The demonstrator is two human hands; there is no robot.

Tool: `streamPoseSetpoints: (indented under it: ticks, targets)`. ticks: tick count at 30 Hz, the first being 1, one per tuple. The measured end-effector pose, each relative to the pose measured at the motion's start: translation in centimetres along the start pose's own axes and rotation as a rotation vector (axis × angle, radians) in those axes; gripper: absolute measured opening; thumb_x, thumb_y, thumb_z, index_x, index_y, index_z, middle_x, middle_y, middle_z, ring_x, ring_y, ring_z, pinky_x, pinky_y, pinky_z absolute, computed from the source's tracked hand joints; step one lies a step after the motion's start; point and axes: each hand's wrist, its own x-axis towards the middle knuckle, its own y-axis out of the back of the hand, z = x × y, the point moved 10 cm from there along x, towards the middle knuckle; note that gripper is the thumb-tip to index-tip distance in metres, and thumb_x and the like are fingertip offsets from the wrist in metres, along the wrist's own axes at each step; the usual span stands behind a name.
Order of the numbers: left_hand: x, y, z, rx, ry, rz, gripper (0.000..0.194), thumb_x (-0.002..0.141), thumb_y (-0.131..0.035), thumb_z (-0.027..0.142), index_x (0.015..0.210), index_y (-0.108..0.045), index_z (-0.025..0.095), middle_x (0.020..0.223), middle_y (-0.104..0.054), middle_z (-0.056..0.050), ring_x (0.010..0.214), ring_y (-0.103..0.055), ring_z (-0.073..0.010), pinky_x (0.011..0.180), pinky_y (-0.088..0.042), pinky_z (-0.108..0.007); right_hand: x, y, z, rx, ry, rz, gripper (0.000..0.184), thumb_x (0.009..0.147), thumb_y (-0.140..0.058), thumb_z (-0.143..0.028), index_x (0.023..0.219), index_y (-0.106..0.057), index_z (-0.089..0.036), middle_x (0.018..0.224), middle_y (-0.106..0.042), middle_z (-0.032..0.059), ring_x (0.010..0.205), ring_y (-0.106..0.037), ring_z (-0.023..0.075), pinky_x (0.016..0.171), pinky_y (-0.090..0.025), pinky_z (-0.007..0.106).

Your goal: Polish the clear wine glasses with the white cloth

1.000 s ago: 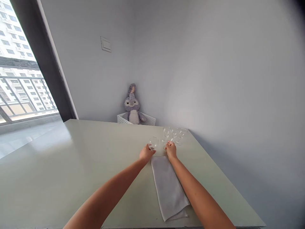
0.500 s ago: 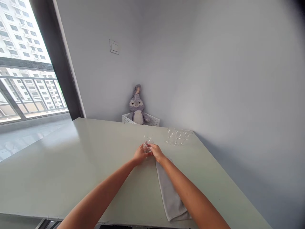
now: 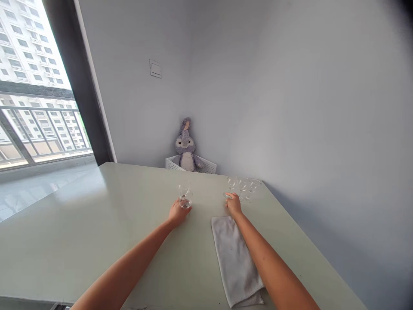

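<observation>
My left hand is closed on a small clear stemmed glass, which stands on the pale green table left of centre. My right hand reaches to a cluster of clear stemmed glasses near the table's far right edge. Its fingers are curled round the nearest glass of that cluster, low down. A grey cloth lies flat on the table under my right forearm.
A grey plush toy sits in a white perforated basket at the table's far edge, in the wall corner. The grey wall runs close along the table's right side. A large window with a dark frame is at left.
Both hands met over one glass in the middle half a second ago. Now my left hand has carried that glass to the left, and my right hand has gone back to the cluster.
</observation>
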Motion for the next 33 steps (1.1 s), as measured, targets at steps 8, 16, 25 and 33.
streamPoseSetpoints:
  ticks: [8,16,25,33]
  targets:
    - [0.4,6.6,-7.1,0.111,0.162,0.123,0.035,0.079,-0.046,0.031,0.112,-0.055,0.024,0.124,-0.051,-0.004,0.114,-0.046,-0.0199,0.093,-0.034,-0.029,1.7,-1.9,-0.2,-0.071,0.008,-0.112,0.042,0.062,-0.046,-0.012,0.101,-0.06,-0.02,0.131,-0.041,0.0069,0.049,-0.052,0.0054,0.038,-0.038,0.019]
    - [1.8,12.6,-13.1,0.168,0.279,0.221,0.04,0.077,-0.046,0.032,0.115,-0.052,0.023,0.128,-0.048,-0.004,0.114,-0.046,-0.0228,0.093,-0.035,-0.031,-1.9,-6.6,-2.5,-0.057,0.084,-0.335,0.031,0.065,-0.049,-0.013,0.094,-0.061,-0.018,0.121,-0.048,0.0068,0.05,-0.054,0.0045,0.045,-0.043,0.018]
    - [1.7,15.4,-16.4,0.171,0.325,0.25,0.035,0.077,-0.046,0.038,0.108,-0.056,0.024,0.131,-0.045,0.0,0.109,-0.049,-0.0214,0.086,-0.04,-0.029,-8.3,-13.1,-4.5,-0.081,0.215,-0.592,0.032,0.066,-0.051,-0.011,0.095,-0.062,-0.02,0.125,-0.045,0.0055,0.053,-0.054,0.0038,0.046,-0.043,0.019]
    - [0.3,16.3,-17.4,0.23,0.31,0.273,0.049,0.074,-0.049,0.046,0.116,-0.051,0.023,0.125,-0.049,-0.007,0.115,-0.043,-0.0254,0.094,-0.032,-0.035,-12.3,-16.3,-6.3,-0.123,0.311,-0.711,0.037,0.064,-0.053,-0.009,0.098,-0.062,-0.021,0.125,-0.047,0.0053,0.058,-0.055,0.0048,0.056,-0.046,0.021]
